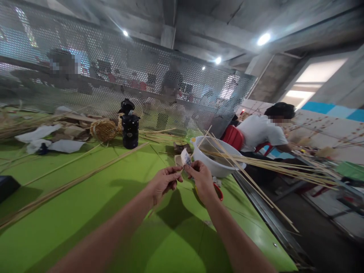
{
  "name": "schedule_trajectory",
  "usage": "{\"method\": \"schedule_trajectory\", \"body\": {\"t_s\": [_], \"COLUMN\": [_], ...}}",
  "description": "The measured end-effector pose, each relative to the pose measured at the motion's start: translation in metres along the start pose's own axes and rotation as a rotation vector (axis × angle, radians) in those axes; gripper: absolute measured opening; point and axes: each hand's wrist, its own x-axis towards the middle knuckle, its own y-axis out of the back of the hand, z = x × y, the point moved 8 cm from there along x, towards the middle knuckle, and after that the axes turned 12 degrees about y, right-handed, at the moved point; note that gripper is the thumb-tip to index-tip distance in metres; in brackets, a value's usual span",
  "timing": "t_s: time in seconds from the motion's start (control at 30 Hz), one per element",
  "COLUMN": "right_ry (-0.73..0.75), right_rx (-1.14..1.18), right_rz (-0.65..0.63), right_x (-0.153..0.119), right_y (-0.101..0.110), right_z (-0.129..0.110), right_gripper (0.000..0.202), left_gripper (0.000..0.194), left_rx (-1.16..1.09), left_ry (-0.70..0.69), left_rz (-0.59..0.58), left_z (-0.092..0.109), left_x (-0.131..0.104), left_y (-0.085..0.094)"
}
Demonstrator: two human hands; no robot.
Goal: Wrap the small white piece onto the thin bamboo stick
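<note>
"Two questions, nearest first: what has the left hand point(167, 180), and what has the right hand point(200, 176)?"

"The left's thumb and fingers are drawn narrow, near the paper point(186, 157); whether they pinch anything, I cannot tell. The right holds the paper by its lower end, between thumb and finger."

"Which way does the paper point?"

"Up and away from the fingers. Its long axis is near upright, leaning a little left at the top. It curves, and carries dark print too small to read."

"Where is it?"

"Above the table point(113, 185), just left of the tub point(216, 168)."

"And beneath the right hand?"

"A red and yellow thing point(220, 192), partly hidden by that hand."

"Past that?"

"The white tub, with straws point(273, 163) lying across it and jutting right, beyond the table's edge. Well to its left a black bottle point(131, 131) stands upright, a woven ball point(102, 130) just beside it, white scraps point(66, 145) farther left."

"Farthest?"

"Behind the bottle, a perforated screen point(113, 85). Off to the right, a person point(253, 131) in a white top leans forward by a red chair point(233, 137)."
</note>
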Motion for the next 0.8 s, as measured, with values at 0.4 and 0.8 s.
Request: {"method": "schedule_trajectory", "body": {"t_s": [0.4,0.8], "right_ry": [-0.005,-0.018], "right_rx": [-0.070,0.120], "right_rz": [-0.042,0.046], "right_x": [-0.001,0.012], "right_y": [-0.003,0.011], "right_z": [-0.007,0.008], "right_gripper": [0.035,0.038], "left_gripper": [0.030,0.036], "left_rx": [0.021,0.031], "left_ry": [0.001,0.026], "left_rz": [0.027,-0.023], "left_z": [-0.001,-0.002], "left_x": [0.002,0.000], "left_y": [0.005,-0.001]}}
